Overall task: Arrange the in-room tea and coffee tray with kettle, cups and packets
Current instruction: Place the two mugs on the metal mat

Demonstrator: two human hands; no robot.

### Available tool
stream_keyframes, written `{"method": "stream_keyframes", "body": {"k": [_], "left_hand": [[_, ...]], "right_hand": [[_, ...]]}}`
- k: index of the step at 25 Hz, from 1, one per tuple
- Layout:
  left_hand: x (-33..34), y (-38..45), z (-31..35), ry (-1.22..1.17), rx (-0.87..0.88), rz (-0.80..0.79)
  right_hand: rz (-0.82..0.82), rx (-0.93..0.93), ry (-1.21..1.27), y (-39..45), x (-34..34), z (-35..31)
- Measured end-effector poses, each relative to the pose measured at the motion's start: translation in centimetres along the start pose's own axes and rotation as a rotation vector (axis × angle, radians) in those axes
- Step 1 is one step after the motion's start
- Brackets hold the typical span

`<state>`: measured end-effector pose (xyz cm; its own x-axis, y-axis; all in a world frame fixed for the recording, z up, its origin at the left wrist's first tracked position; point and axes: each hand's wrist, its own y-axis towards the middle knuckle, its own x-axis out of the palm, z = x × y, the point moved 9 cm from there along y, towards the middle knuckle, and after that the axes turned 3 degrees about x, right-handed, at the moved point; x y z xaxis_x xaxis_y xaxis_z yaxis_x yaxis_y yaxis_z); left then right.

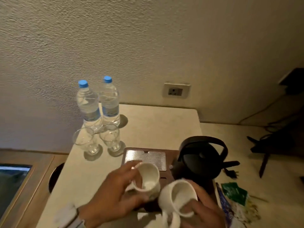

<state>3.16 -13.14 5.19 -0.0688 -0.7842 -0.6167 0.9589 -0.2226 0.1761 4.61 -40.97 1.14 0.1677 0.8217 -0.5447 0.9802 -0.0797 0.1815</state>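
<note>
Both white cups look empty inside, just plain glossy ceramic, and both are tipped so the mouths face the camera. The left hand [113, 196] has its fingers curled round the left cup [148, 177], holding it over the front part of the brown tray [169, 159]. The right hand [203, 209] grips the right cup [178, 197], low at the tray's near edge, almost touching the other cup. Everything near the hands is pretty motion-blurred.

The tray has a perforated metal grid [145, 157] in its back left section with nothing sitting on it. The black kettle [201, 160] stands on the tray's right side, lid closed, handle arching over the top. Its plug [231, 173] lies on the counter [158, 122] just right of it.

Tea and coffee packets [235, 199], green and blue ones, lie in a loose pile on the counter right of the tray.

Back left there are two sealed water bottles [98, 104] with blue caps, full, and two empty drinking glasses [100, 140] just in front of them.
</note>
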Motion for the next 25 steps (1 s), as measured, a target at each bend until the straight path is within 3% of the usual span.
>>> {"method": "stream_keyframes", "body": {"k": [2,3,8,15,18,25], "left_hand": [[-3.6,0.7,-1.7,0.039,-0.041,0.101],[-4.0,1.6,-3.0,0.04,-0.076,0.148],[-3.2,3.1,-8.1,-0.006,-0.259,0.135],[-2.5,4.5,-10.9,-0.014,-0.213,0.082],[-2.3,4.4,-11.6,-0.028,-0.205,0.037],[-1.9,4.0,-10.7,0.037,-0.216,0.128]], "right_hand": [[-0.112,-0.136,-0.068,0.0,4.4,-5.5],[-0.193,-0.111,-0.104,0.6,6.5,-7.1],[-0.12,-0.109,-0.247,3.0,11.0,-9.4],[-0.082,-0.024,-0.465,4.3,13.8,-8.4],[-0.077,-0.086,-0.551,4.3,13.8,-8.8],[-0.052,-0.075,-0.635,4.9,13.3,-8.2]]}}
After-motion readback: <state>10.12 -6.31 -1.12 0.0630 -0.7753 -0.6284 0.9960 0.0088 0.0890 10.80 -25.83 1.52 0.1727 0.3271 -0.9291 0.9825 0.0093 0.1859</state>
